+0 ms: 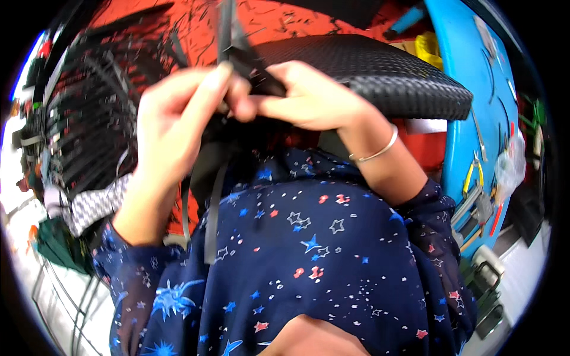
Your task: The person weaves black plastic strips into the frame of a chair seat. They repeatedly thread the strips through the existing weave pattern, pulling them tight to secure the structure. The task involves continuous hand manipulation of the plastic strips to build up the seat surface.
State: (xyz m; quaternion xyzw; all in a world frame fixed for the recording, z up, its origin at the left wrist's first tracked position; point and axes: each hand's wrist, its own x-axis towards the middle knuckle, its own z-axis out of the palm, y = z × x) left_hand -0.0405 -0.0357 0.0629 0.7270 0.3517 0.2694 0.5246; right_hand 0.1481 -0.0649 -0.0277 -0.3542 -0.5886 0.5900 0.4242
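The black strip [225,29] rises between the hands [312,98].

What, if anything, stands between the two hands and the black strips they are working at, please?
Nothing visible does: the left hand and right hand are close together at the black strips, near the woven black panel, though blur hides the exact grip.
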